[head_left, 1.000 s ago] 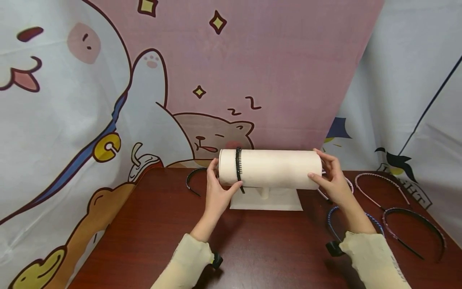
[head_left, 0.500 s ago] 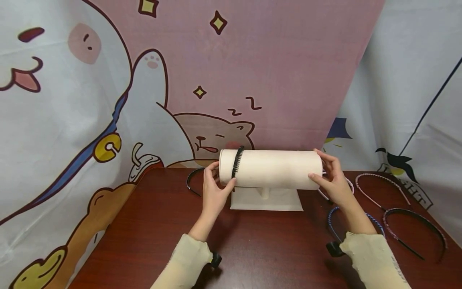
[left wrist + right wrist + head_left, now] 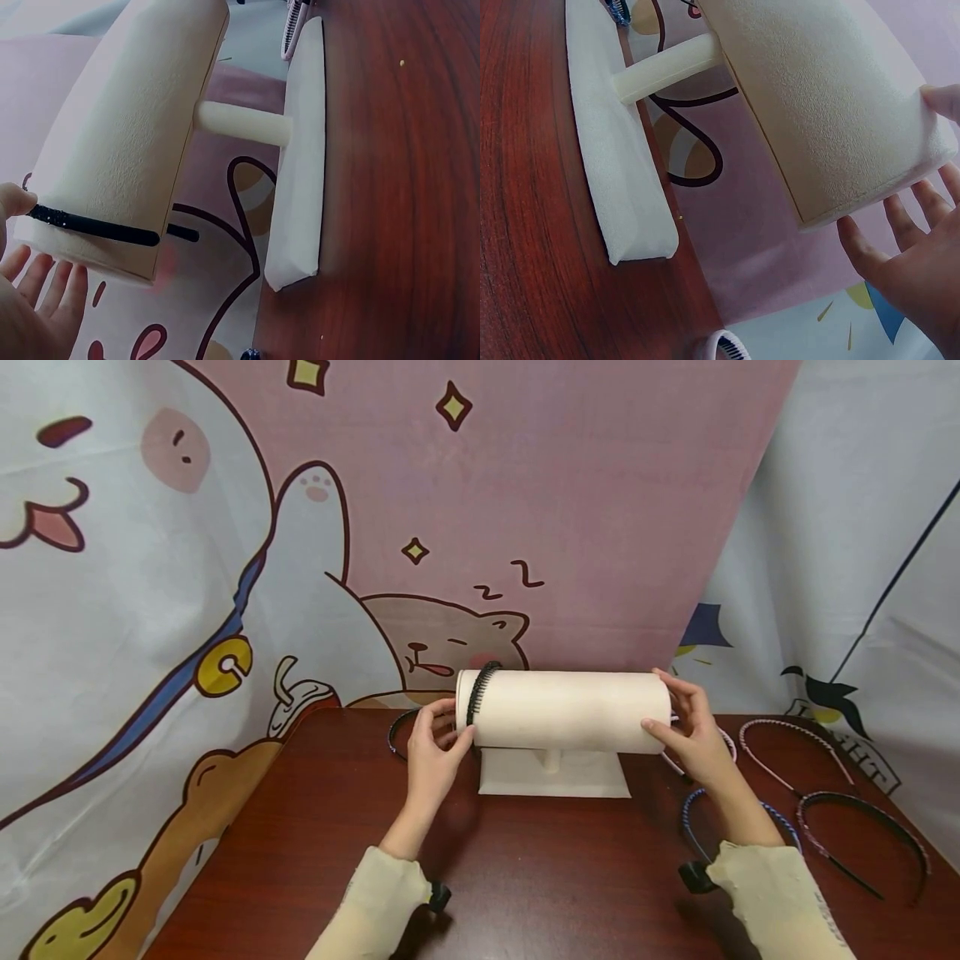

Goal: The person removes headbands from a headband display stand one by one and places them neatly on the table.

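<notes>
A cream cylinder stand stands on its flat base at the back of the dark wooden table. A black toothed headband sits slanted over the cylinder's left end. My left hand pinches the headband's front lower end; the left wrist view shows the thumb at the headband, with the other fingers under the cylinder. My right hand rests against the cylinder's right end, fingers straight and spread past the end of the cylinder.
Several headbands lie on the table: a black one behind the left hand, a blue one by the right wrist, and a pink one and a dark one at the right. A cartoon cloth backdrop hangs close behind.
My left hand has drawn the headband's front end leftward along the cylinder, so the band now slants at the left rim. The right hand has stayed put.
</notes>
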`<move>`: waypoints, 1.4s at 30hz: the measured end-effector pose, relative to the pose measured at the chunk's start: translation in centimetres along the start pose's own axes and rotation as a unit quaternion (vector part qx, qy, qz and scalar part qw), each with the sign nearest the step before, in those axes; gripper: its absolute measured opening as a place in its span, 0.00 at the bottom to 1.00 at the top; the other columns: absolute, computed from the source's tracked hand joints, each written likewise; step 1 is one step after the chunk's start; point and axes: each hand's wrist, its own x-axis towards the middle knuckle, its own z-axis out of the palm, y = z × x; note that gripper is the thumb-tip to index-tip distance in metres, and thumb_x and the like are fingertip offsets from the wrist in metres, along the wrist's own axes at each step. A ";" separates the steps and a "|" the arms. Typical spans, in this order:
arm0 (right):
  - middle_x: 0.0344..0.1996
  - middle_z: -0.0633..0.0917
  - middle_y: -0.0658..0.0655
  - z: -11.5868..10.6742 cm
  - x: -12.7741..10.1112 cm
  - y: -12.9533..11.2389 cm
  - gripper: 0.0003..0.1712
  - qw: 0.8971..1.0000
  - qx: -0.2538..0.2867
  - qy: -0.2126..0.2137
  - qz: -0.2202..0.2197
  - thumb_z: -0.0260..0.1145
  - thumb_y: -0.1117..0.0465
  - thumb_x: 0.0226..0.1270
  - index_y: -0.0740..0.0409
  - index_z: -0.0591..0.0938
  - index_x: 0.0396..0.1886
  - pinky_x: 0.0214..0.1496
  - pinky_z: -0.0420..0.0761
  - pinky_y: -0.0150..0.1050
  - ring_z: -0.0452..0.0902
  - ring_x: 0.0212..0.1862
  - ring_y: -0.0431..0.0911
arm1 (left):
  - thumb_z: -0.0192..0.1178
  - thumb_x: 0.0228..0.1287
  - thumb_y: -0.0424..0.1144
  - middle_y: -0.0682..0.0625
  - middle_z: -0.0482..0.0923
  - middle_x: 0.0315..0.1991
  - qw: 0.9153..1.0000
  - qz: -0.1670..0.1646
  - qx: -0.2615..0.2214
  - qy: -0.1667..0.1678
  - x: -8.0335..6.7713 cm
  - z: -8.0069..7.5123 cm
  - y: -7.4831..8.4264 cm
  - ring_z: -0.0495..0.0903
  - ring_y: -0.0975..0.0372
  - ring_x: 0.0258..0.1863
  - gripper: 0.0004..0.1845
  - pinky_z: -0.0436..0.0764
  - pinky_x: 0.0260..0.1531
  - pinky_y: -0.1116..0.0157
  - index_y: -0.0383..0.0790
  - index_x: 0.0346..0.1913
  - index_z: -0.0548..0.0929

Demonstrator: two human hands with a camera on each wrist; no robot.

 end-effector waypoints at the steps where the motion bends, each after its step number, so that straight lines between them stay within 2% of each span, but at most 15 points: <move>1: 0.78 0.59 0.58 0.0 0.0 0.0 0.40 1.000 0.000 0.000 0.000 0.60 0.80 0.65 0.64 0.57 0.74 0.51 0.80 0.21 0.63 0.68 0.32 | 0.69 0.60 0.31 0.42 0.78 0.57 1.000 0.002 -0.001 0.000 0.0 -0.1 0.0 0.82 0.52 0.54 0.24 0.86 0.49 0.61 0.36 0.59 0.77; 7: 0.78 0.60 0.57 0.1 0.0 0.0 0.39 1.000 0.002 0.001 0.001 0.60 0.80 0.65 0.64 0.57 0.74 0.50 0.80 0.21 0.63 0.67 0.32 | 0.68 0.61 0.30 0.41 0.80 0.54 1.000 -0.006 -0.016 -0.003 0.3 -0.6 0.1 0.84 0.51 0.51 0.20 0.86 0.47 0.57 0.35 0.56 0.80; 11: 0.78 0.60 0.57 0.1 0.0 0.0 0.39 1.000 0.004 0.003 -0.001 0.60 0.80 0.65 0.65 0.57 0.73 0.51 0.80 0.21 0.64 0.67 0.32 | 0.68 0.62 0.32 0.40 0.81 0.53 1.000 -0.015 -0.014 -0.004 0.4 -0.8 0.2 0.85 0.50 0.50 0.18 0.87 0.45 0.58 0.35 0.55 0.81; 12: 0.78 0.60 0.57 0.1 0.0 0.0 0.39 1.000 0.004 0.003 -0.001 0.60 0.80 0.65 0.65 0.57 0.73 0.51 0.80 0.21 0.64 0.67 0.32 | 0.67 0.63 0.31 0.39 0.81 0.53 1.000 -0.017 -0.011 -0.005 0.4 -0.9 0.7 0.85 0.49 0.49 0.17 0.87 0.44 0.59 0.34 0.55 0.81; 17: 0.78 0.60 0.57 0.0 0.0 0.0 0.39 1.000 0.006 0.001 -0.004 0.59 0.81 0.65 0.66 0.56 0.73 0.51 0.79 0.21 0.64 0.67 0.32 | 0.67 0.63 0.31 0.36 0.81 0.52 0.999 -0.032 0.002 -0.003 0.5 -1.2 0.9 0.84 0.46 0.48 0.16 0.84 0.38 0.72 0.30 0.54 0.81; 19: 0.78 0.60 0.57 0.0 0.0 0.0 0.39 1.000 0.008 -0.001 -0.006 0.59 0.81 0.65 0.66 0.56 0.73 0.51 0.79 0.21 0.65 0.67 0.32 | 0.67 0.64 0.33 0.38 0.82 0.50 0.999 -0.032 -0.001 -0.003 0.6 -1.2 0.6 0.84 0.49 0.47 0.16 0.82 0.36 0.77 0.33 0.53 0.82; 24: 0.77 0.62 0.54 0.0 -0.1 0.1 0.39 1.000 0.012 -0.004 -0.006 0.59 0.81 0.65 0.66 0.56 0.73 0.52 0.79 0.21 0.65 0.67 0.31 | 0.67 0.64 0.34 0.41 0.84 0.45 0.999 -0.040 -0.008 0.001 0.6 -1.4 0.6 0.84 0.56 0.44 0.13 0.83 0.35 0.72 0.38 0.51 0.83; 29: 0.77 0.62 0.53 0.0 -0.1 0.1 0.39 1.000 0.013 -0.003 -0.005 0.59 0.80 0.65 0.65 0.57 0.74 0.51 0.80 0.21 0.64 0.68 0.31 | 0.67 0.64 0.33 0.39 0.84 0.42 0.999 -0.043 -0.013 0.006 0.8 -1.6 0.5 0.83 0.63 0.39 0.13 0.82 0.33 0.74 0.36 0.50 0.83; 33: 0.78 0.60 0.56 -0.1 0.0 0.2 0.39 1.000 0.009 -0.004 -0.003 0.59 0.80 0.65 0.64 0.57 0.74 0.51 0.79 0.21 0.64 0.68 0.31 | 0.67 0.64 0.34 0.38 0.84 0.42 0.999 -0.046 -0.020 0.004 0.8 -1.7 0.5 0.82 0.63 0.37 0.13 0.80 0.32 0.77 0.36 0.50 0.83; 42: 0.78 0.60 0.56 -0.2 0.0 0.2 0.39 1.000 0.007 -0.004 -0.002 0.59 0.80 0.65 0.63 0.57 0.74 0.51 0.79 0.21 0.64 0.68 0.31 | 0.65 0.65 0.30 0.34 0.83 0.45 0.997 -0.071 -0.025 0.013 1.1 -2.2 0.4 0.80 0.66 0.36 0.15 0.79 0.32 0.79 0.31 0.53 0.81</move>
